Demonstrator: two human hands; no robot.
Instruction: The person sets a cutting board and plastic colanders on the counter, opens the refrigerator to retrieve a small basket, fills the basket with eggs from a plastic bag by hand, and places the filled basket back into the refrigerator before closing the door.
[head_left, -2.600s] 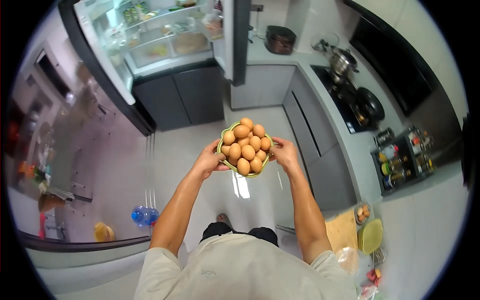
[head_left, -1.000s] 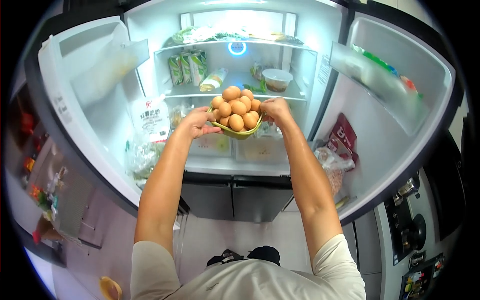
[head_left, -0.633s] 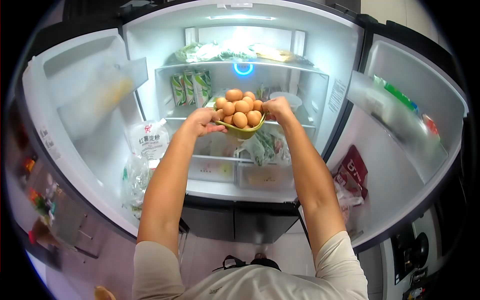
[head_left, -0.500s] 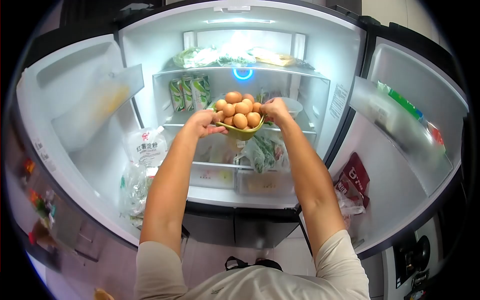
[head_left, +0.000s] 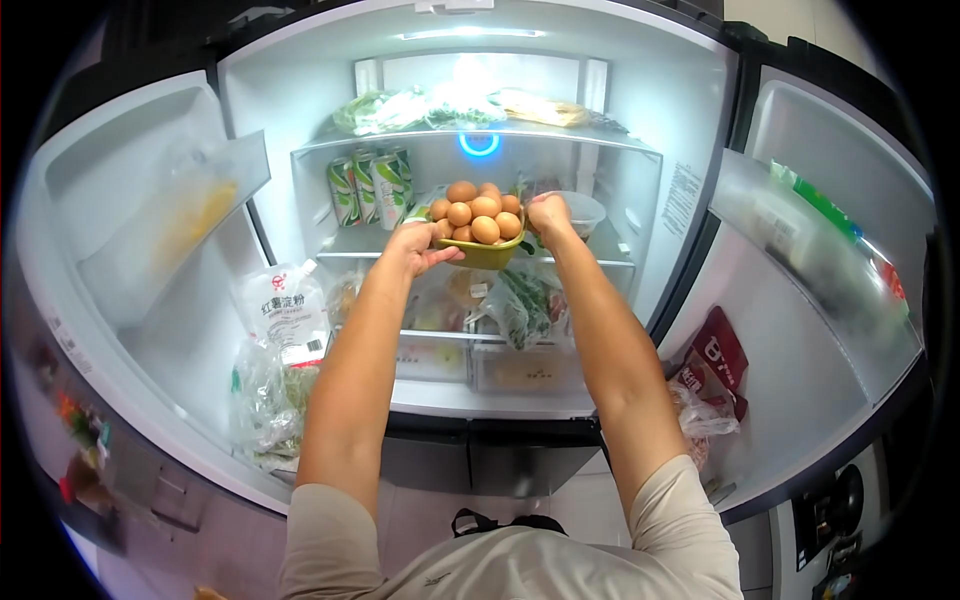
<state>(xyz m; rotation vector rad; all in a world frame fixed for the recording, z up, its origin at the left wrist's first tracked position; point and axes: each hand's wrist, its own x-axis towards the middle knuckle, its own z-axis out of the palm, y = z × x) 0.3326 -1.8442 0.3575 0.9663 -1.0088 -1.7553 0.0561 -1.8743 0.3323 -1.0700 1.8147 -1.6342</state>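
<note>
A green-yellow basket [head_left: 488,254] heaped with brown eggs [head_left: 485,229] is held up at the opening of the lit fridge [head_left: 450,403], level with its middle shelf [head_left: 362,238]. My left hand [head_left: 420,248] grips the basket's left side, thumb at the rim and fingers underneath. On the far side, my right hand [head_left: 550,216] is closed at the right rim, its fingertips partly hidden. Left of the eggs stand green-and-white cans [head_left: 390,188]. Behind my right hand sits a clear lidded bowl [head_left: 582,212]. Bagged greens [head_left: 522,305] lie below the basket.
Both fridge doors stand open, with a white printed bag [head_left: 283,312] in the left one and a dark red bag [head_left: 715,358] in the right one. The top shelf [head_left: 320,143] bears bagged vegetables [head_left: 385,112]. Drawers [head_left: 530,369] sit at the bottom.
The view has moved from the kitchen floor to the open fridge. The basket of eggs, still in both hands, has come up to the middle shelf and slightly further in.
</note>
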